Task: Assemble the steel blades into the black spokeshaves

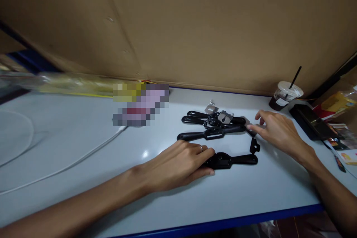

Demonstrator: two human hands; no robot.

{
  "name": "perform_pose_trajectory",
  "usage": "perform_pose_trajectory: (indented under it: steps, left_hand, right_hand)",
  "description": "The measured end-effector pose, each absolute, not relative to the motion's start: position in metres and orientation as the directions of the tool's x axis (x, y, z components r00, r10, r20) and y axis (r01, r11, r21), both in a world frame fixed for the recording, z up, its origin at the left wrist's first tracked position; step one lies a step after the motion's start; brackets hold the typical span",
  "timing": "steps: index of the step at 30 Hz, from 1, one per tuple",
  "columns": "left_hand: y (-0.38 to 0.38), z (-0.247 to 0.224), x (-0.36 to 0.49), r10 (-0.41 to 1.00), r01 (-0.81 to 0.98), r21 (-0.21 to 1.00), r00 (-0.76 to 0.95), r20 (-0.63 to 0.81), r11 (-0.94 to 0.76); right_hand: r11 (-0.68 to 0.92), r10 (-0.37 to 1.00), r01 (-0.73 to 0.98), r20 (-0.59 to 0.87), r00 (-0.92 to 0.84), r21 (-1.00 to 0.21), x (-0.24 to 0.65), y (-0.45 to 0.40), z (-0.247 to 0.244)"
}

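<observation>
The left hand (pixel 181 160) pinched the nearest black tool (pixel 223 160) while the right hand (pixel 281 134), thumb and forefinger spread, reached a grey plate (pixel 247 122) beyond that grip, any lift needing closed fingertips.

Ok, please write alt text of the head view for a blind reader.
The left hand holds a black handled tool on a pale table; the right hand is beside similar tools. A lidded cup stands behind.

Pale table (pixel 83 134) bears black-handled tools (pixel 214 132), drink cup (pixel 281 96).
</observation>
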State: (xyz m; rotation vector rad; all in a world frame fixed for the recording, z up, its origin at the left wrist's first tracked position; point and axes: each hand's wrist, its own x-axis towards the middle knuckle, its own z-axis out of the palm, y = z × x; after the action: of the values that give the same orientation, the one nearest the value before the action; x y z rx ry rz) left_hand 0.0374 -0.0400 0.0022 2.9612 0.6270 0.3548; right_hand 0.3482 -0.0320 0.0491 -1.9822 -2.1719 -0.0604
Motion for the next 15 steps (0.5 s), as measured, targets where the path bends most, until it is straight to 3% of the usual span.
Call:
perform_pose_trajectory:
  steps: [7,11,15]
  left_hand:
    - [-0.04,0.001,0.038,0.42,0.402,0.13,0.892,0.169,-0.906]
    - [-0.04,0.002,0.038,0.439,0.418,0.148,0.883,0.165,-0.896]
    - [-0.041,0.005,0.038,0.495,0.452,0.249,0.857,0.147,-0.857]
  right_hand:
    - [0.084,0.996,0.987,0.022,-0.082,-0.138,0.349,-0.032,0.039]
    - [0.079,0.997,0.966,0.023,-0.075,-0.245,0.359,-0.021,0.034]
    - [0.105,0.994,0.907,0.062,-0.087,-0.407,0.366,-0.011,0.037]
